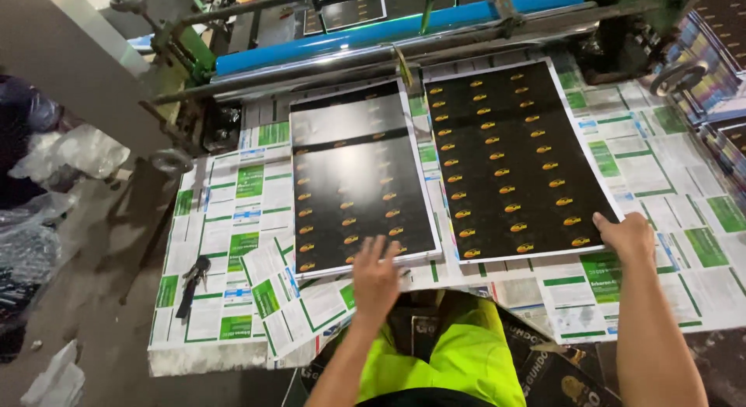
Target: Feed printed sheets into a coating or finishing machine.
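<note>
Two large black printed sheets with rows of small orange marks lie side by side on a table. My left hand [376, 276] rests flat, fingers spread, on the near edge of the glossy left stack of sheets [359, 181]. Over at the near right corner of the right sheet [509, 158], my right hand [626, 234] has its fingers curled on the sheet's edge. Whether that corner is pinched or only touched is unclear.
The table [233, 220] is covered with white-and-green printed paper. A machine with a blue roller [388, 32] and metal bars runs along the far edge. Dark keys [193, 281] lie at the table's left. Plastic bags [70, 154] sit on the floor at left. More printed stacks [719, 57] stand at right.
</note>
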